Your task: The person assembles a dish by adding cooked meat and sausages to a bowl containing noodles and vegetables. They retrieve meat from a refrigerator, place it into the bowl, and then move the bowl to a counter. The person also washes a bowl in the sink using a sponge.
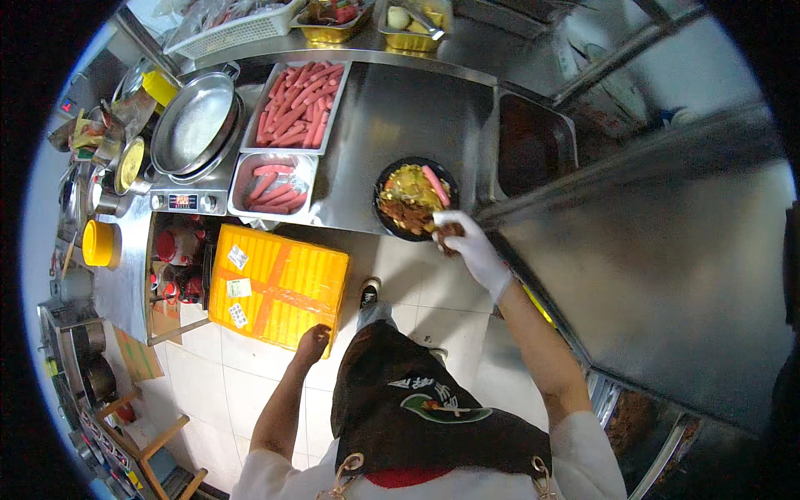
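Note:
A black bowl [382, 218] stands at the front edge of the steel counter. In it lie yellowish shredded food, brown meat pieces and a pink sausage [435, 185]. My right hand [477, 252], in a white glove, is at the bowl's right front rim. Its fingers are closed on a clump of brown meat [451, 237]. My left hand [314, 342] is bare and hangs low, curled loosely beside the corner of a yellow box [279, 287]. Nothing shows in that hand.
Left of the bowl stand a large tray of sausages [342, 108] and a smaller steel tray [310, 187] holding several more. Farther left, a round pan [193, 121] sits on a cooker [185, 202]. A recessed dark container [537, 146] and a steel panel [667, 275] are at the right.

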Motion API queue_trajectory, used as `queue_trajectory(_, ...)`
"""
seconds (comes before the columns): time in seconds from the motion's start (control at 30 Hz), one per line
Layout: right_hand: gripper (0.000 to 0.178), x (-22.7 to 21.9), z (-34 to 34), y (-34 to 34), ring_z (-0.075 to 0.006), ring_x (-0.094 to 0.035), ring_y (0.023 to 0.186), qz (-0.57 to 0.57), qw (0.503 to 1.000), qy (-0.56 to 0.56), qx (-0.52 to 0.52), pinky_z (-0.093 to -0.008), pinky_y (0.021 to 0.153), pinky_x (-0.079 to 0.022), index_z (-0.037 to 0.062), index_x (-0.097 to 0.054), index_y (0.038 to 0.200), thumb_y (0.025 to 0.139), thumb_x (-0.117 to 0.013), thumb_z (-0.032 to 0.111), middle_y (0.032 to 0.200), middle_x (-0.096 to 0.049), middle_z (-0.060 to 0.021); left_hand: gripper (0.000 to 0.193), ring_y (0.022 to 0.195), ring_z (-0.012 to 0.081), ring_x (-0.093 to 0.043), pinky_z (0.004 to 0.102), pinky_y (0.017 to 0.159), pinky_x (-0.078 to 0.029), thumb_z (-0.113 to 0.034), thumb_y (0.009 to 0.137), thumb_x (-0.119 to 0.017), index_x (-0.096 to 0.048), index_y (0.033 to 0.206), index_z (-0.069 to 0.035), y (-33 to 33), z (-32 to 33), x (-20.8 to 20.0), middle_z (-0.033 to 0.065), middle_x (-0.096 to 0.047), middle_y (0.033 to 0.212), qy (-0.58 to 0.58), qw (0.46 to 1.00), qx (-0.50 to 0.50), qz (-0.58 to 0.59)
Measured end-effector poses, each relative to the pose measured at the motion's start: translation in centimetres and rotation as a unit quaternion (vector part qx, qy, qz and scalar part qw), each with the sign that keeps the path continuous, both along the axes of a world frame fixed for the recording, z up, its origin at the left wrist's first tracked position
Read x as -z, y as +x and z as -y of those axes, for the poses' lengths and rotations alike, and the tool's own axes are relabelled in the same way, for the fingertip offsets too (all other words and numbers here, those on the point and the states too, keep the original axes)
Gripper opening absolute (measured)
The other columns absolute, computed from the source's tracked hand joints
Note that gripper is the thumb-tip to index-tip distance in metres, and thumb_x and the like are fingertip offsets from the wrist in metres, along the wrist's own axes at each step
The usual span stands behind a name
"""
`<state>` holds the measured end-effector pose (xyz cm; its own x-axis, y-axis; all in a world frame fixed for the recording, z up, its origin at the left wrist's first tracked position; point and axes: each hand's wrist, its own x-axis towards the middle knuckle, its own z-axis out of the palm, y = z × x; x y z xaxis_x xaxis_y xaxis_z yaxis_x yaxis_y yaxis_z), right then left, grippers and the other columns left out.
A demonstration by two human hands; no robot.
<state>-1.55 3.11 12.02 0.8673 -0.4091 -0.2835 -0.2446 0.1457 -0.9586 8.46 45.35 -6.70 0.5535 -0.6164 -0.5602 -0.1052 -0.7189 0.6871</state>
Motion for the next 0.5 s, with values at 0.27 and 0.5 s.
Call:
queue_trajectory(0.27,0.05,9.9,2.5,20.2,-0.032,-0.035,0.126,-0.115,0.901,-0.41,-0.083,-0.0361,0.103,-0.031,0.0051,-0.045,0.123,0.076,-0.062,0.003,0.135,-0.038,-0.0145,0.019,0.076,0.0239,-0.064,0.0332,0.068,-0.051,-0.012,0.083,-0.057,-0.061,0.1,-0.006,8.5,-6.9,2.7,0.0129,-0.065,0.084,0.05,0.997,-0.059,-0.011)
queue_trajectory(0.5,0.038,10.6,2.5,21.3,-0.0307,-0.049,0.111,-0.147,0.878,-0.445,-0.096,-0.0375,0.091,-0.043,0.0075,-0.051,0.12,0.082,-0.055,0.001,0.125,-0.046,-0.0106,0.019,0.073,0.0212,-0.062,0.0319,0.066,-0.05,-0.013,0.084,-0.056,-0.061,0.101,-0.006,12.9,-3.6,3.5,0.0114,-0.065,0.089,-0.017,0.998,-0.045,-0.039)
